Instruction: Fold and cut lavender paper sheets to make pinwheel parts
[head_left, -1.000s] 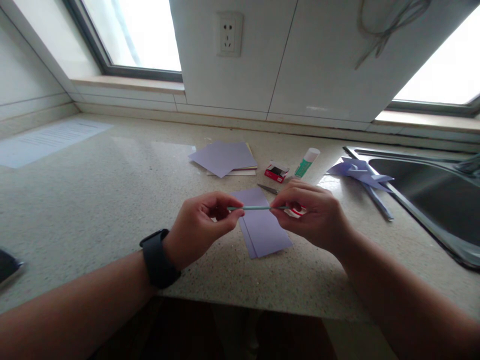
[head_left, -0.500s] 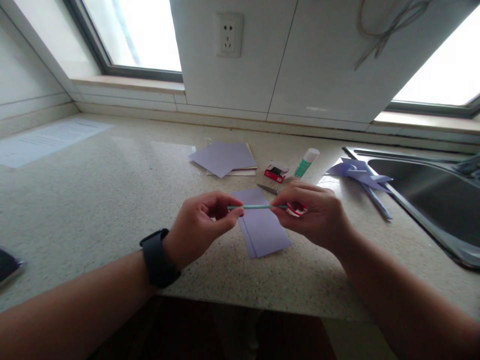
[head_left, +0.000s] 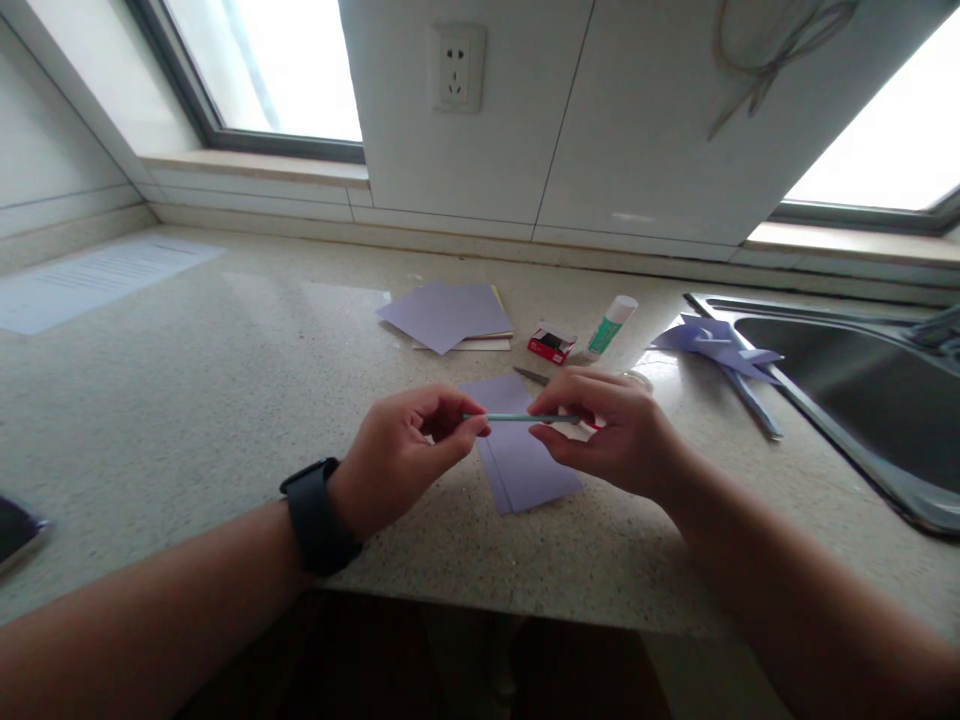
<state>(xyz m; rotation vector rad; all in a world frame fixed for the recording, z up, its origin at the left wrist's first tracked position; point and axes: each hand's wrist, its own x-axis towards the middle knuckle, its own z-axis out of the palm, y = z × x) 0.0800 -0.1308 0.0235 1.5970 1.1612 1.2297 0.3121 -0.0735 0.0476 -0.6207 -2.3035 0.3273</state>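
Observation:
A thin pale green stick (head_left: 510, 417) is held level between my two hands. Its left end is pinched in the fingertips of my left hand (head_left: 412, 435), which has a dark watch at the wrist. The thumb and fingers of my right hand (head_left: 615, 430) are around its right part, slightly parted. Below lie purple paper sheets (head_left: 525, 465) on the counter. The pointed tip of a grey metal tool (head_left: 530, 376) shows behind my right hand; the rest is hidden.
Behind are a paper stack (head_left: 442, 315), a small red box (head_left: 552, 342) and a glue stick (head_left: 611, 325). A purple paper pinwheel (head_left: 720, 350) lies by the sink (head_left: 847, 380). Printed paper (head_left: 97, 280) is at far left; a dark object (head_left: 19, 530) sits at the left edge.
My right hand has shifted slightly left along the stick, and its thumb and finger have parted a little. The stick sits slightly lower. My left hand has barely moved.

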